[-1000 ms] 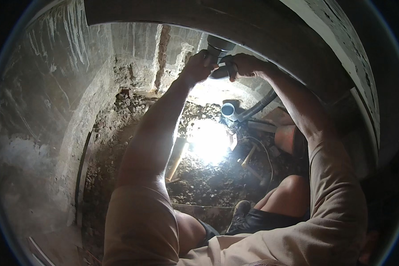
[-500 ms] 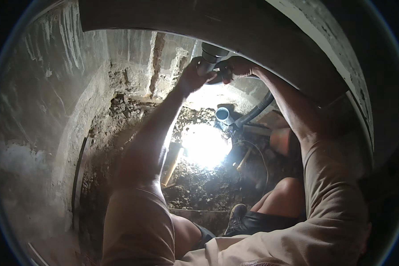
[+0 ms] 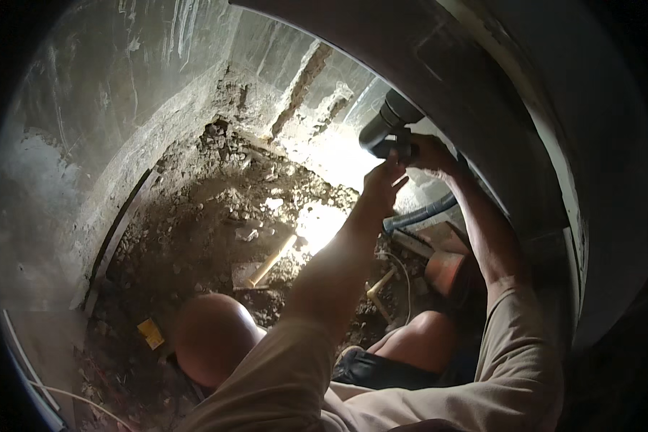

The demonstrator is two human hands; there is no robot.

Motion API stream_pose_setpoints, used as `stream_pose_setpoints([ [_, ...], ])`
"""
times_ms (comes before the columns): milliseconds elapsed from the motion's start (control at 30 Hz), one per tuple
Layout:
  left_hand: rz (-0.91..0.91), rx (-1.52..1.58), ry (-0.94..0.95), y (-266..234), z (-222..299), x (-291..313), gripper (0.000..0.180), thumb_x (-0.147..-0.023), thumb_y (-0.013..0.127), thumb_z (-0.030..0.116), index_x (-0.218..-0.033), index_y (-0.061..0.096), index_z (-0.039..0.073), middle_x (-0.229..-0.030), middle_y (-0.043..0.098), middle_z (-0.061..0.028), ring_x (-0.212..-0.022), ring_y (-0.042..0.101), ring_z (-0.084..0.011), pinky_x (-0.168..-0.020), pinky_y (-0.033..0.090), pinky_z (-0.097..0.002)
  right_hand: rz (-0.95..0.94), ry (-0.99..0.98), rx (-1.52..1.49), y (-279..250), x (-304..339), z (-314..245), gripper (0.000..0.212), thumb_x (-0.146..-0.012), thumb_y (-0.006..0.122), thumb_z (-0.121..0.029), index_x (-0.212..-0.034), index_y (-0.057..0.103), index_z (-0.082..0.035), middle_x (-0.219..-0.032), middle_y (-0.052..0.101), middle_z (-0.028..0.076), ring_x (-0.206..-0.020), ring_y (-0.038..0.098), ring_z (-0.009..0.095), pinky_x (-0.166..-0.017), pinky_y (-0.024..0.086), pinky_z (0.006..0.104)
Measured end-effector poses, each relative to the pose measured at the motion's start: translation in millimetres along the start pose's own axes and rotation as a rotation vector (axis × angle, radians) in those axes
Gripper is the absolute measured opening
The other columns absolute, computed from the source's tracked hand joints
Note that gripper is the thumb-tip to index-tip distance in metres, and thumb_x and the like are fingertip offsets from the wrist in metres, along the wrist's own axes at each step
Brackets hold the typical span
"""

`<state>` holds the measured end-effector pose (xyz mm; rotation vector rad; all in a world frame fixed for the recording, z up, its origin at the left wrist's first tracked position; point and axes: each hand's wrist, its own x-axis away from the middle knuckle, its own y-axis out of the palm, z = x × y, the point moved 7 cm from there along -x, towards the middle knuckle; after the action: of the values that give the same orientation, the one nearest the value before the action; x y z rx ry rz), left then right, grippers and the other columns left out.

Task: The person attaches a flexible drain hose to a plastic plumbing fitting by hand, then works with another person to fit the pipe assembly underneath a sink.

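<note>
A dark grey drain pipe comes down from under the overhanging panel and bends into an elbow. A short grey pipe fitting sits at the elbow's end. My right hand is closed round that fitting from the right. From below, my left hand has its thumb and fingertips at the fitting's lower edge, with another finger held apart. The exact grip of the left fingertips is partly hidden. Behind my arms, a grey corrugated hose runs up to the right.
A dark curved panel overhangs my hands. On the rubble floor lie a hammer with a pale handle, another wooden-handled tool and a yellow piece. An orange pot-like piece stands right. A bright glare lights the middle.
The view has shifted and turned, so the pipe and hands now appear further right. My left hand has slid from the pipe's side to below the fitting. My left forearm now covers the upright pipe end.
</note>
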<state>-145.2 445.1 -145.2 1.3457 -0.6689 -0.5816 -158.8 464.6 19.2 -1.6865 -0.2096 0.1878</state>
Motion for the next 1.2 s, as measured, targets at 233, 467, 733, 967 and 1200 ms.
stream_pose_setpoints([
  [233,-0.060,0.003,0.225,48.8,-10.9,-4.2,0.044,-0.085,0.075,0.026,-0.113,0.055,-0.001,-0.103,0.063,-0.0107,-0.097,0.063,-0.0224,-0.089,0.054,-0.0376,0.121,-0.009,0.139,-21.7,28.4,17.1,0.054,-0.076,0.079,-0.032,-0.122,0.062,-0.009,-0.075,0.065,0.005,-0.064,0.059,0.011,-0.060,0.049,0.0303],
  [467,-0.150,0.045,0.352,40.2,-7.4,-9.0,0.037,-0.088,0.069,0.016,-0.115,0.055,-0.005,-0.107,0.064,-0.0145,-0.099,0.064,-0.0228,-0.089,0.054,-0.0339,0.112,0.001,0.063,-14.5,27.8,11.8,0.047,-0.075,0.081,-0.034,-0.113,0.068,-0.009,-0.074,0.068,0.006,-0.067,0.063,0.011,-0.061,0.050,0.0308],
  [733,-0.342,-0.202,0.556,58.3,31.9,9.2,0.048,-0.089,0.070,0.029,-0.129,0.048,0.016,-0.116,0.058,-0.0064,-0.104,0.058,-0.0220,-0.094,0.045,-0.0446,-0.107,0.337,-0.834,-1.0,21.4,46.3,0.049,-0.078,0.080,-0.016,-0.123,0.062,-0.012,-0.100,0.068,0.006,-0.084,0.065,0.015,-0.072,0.054,0.0290],
  [967,-0.212,-0.050,0.593,43.7,53.1,1.8,0.043,-0.092,0.066,0.028,-0.119,0.049,0.000,-0.113,0.058,-0.0118,-0.105,0.057,-0.0209,-0.092,0.046,-0.0389,-0.471,0.201,-0.146,7.0,-14.4,26.9,0.074,-0.062,0.087,-0.027,-0.125,0.057,-0.007,-0.092,0.068,0.008,-0.078,0.064,0.015,-0.072,0.052,0.0293],
  [1200,-0.156,0.051,0.599,45.0,43.9,-9.0,0.041,-0.091,0.067,0.028,-0.115,0.051,-0.001,-0.099,0.060,-0.0106,-0.089,0.062,-0.0212,-0.080,0.052,-0.0370,-0.350,0.338,-0.027,1.3,12.6,31.8,0.082,-0.065,0.087,-0.026,-0.135,0.049,-0.007,-0.105,0.070,0.009,-0.094,0.067,0.020,-0.079,0.052,0.0332],
])
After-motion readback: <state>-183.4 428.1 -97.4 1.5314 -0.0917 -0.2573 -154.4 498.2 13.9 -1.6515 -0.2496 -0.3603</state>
